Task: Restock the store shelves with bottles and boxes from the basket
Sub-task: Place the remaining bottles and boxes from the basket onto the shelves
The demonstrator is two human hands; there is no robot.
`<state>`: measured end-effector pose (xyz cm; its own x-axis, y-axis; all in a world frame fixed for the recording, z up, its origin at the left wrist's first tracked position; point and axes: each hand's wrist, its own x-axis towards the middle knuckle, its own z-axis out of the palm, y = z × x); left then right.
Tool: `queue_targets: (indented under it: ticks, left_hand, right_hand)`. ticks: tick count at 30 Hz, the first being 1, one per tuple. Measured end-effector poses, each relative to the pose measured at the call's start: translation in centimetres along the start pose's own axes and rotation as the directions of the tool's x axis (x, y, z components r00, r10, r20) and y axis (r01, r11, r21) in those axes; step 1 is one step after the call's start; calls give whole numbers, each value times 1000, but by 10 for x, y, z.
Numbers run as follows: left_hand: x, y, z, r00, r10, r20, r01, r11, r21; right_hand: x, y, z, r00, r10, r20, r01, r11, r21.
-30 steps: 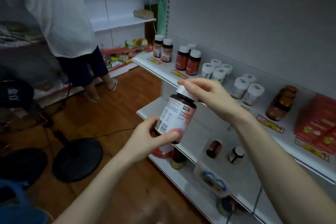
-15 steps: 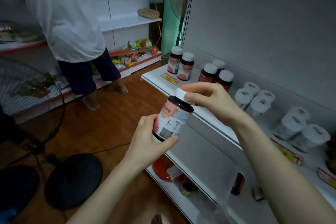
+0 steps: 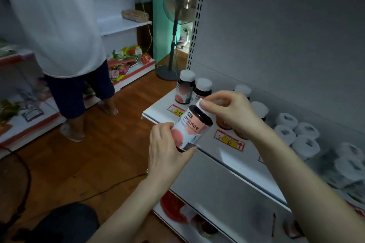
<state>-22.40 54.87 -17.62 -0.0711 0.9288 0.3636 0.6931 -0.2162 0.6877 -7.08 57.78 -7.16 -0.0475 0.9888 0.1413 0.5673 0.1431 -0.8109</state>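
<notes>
A dark bottle with a pink and white label is tilted in front of the white shelf. My left hand grips its lower body from the left. My right hand pinches its white cap from above. Two matching bottles stand at the shelf's left end, just behind the held one. More bottles with white caps stand in rows further right on the same shelf. No basket is in view.
A person in a white shirt stands at left on the wooden floor. A standing fan is beyond the shelf end. A cable and a dark round base lie on the floor. Lower shelves hold red items.
The view has swung left and closer to the shelf end. The bottle has turned in my hands, so its pink front label now faces me. Both hands keep their hold.
</notes>
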Motion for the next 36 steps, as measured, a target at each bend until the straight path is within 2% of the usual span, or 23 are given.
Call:
queue_targets:
  ticks: [4, 8, 15, 20, 22, 25, 31, 36]
  left_hand:
    - [41, -22, 5, 989, 104, 109, -99, 994, -47]
    - [84, -54, 12, 944, 195, 267, -221, 973, 71]
    - [124, -98, 50, 870, 148, 471, -323, 892, 317]
    - [130, -111, 58, 824, 115, 555, -336, 888, 315]
    - [130, -111, 58, 817, 110, 566, -331, 893, 304]
    - [130, -111, 57, 815, 99, 571, -316, 902, 295]
    - [130, -108, 58, 831, 110, 545, -317, 899, 302]
    - [131, -110, 58, 828, 108, 549, -325, 893, 313]
  right_hand:
    - [28, -4, 0, 991, 63, -122, -64, 998, -3]
    - [53, -17, -11, 955, 96, -279, -83, 995, 59]
    - [79, -37, -17, 873, -110, -475, 55, 990, -128]
    - [114, -25, -15, 801, -224, -555, 114, 968, -225]
    - [134, -18, -18, 795, -227, -562, 111, 966, -234]
    - [168, -7, -21, 824, -186, -536, 47, 964, -262]
    - [211, 16, -2, 935, -9, -356, -109, 945, -309]
    - [225, 38, 15, 962, 120, -247, -194, 935, -298]
